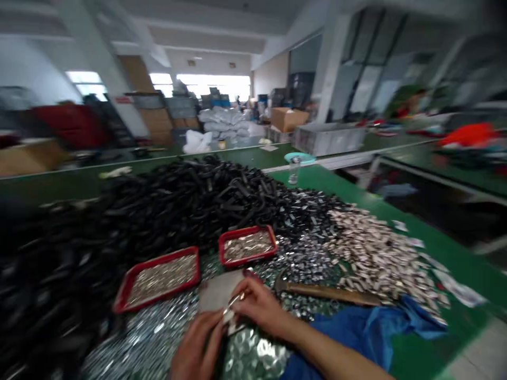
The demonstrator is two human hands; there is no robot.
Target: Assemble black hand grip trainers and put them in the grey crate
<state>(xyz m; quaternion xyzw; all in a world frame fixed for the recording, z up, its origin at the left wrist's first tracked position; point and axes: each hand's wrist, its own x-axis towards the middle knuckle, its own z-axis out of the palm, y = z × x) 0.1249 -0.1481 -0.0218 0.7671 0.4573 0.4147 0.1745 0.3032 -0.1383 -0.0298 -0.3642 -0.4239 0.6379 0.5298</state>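
My left hand (200,340) and my right hand (259,306) meet low in the middle of the view, fingers closed in a pinch. Between their fingertips is a small shiny metal piece (228,315), pale and partly covered by the fingers; its exact kind is too small to make out. Just beyond the fingers lies a flat grey metal plate (217,290). Loose shiny metal bits (158,330) spread to the left of my hands, and round metal discs (257,348) lie below them. A hammer (328,292) with a wooden handle rests right of my right hand.
Two red trays (197,266) (245,259) of small metal parts stand beyond my hands. Behind them rises a big heap of black pieces (198,200). To the right lie pale parts (380,253) and a blue cloth (356,330). A clear cup (293,171) stands farther back.
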